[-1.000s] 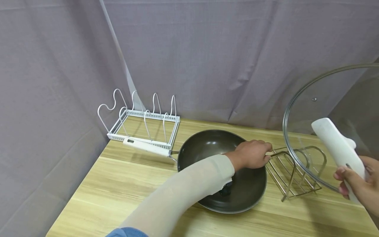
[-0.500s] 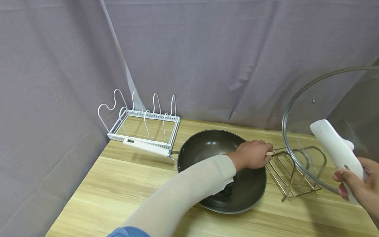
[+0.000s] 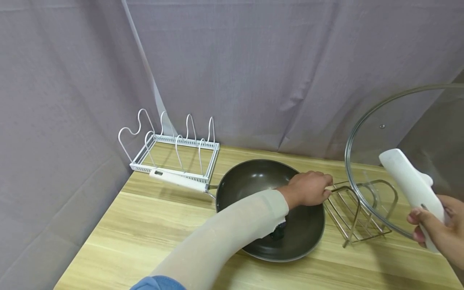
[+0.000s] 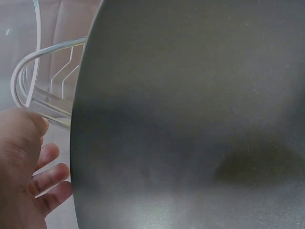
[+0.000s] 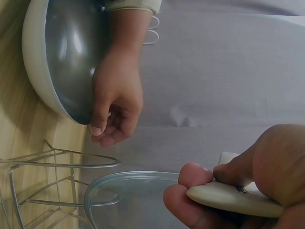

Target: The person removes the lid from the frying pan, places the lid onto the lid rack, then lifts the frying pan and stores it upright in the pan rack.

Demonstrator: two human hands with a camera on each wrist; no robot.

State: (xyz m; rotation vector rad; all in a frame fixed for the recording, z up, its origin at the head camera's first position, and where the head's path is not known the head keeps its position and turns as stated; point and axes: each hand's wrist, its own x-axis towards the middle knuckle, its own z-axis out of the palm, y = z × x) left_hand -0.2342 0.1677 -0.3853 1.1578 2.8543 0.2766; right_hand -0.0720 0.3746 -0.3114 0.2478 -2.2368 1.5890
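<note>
A dark frying pan [image 3: 250,181] with a white handle [image 3: 177,180] stands on the wooden table. My left arm reaches across it. My left hand [image 3: 309,188] hangs over the pan's right rim, fingers loosely curled, beside the front loop of a metal wire rack [image 3: 358,206]. In the right wrist view, nothing shows in that left hand [image 5: 116,102], and a gap lies between it and the rack. At the right, my right hand [image 3: 438,225] grips the white handle of a large glass lid [image 3: 349,153], raised on edge; its right part is cut off by the frame.
A white rack [image 3: 213,163] with several upright loops stands at the back left, the pan's handle overlapping its front edge. Under my left wrist, a black object [image 3: 278,231] shows. Grey curtains [image 3: 253,72] hang behind the table and to its left.
The lid and my right hand have sunk slightly. My left hand, the pan and both racks stay almost as they were, with a slight shift of the view.
</note>
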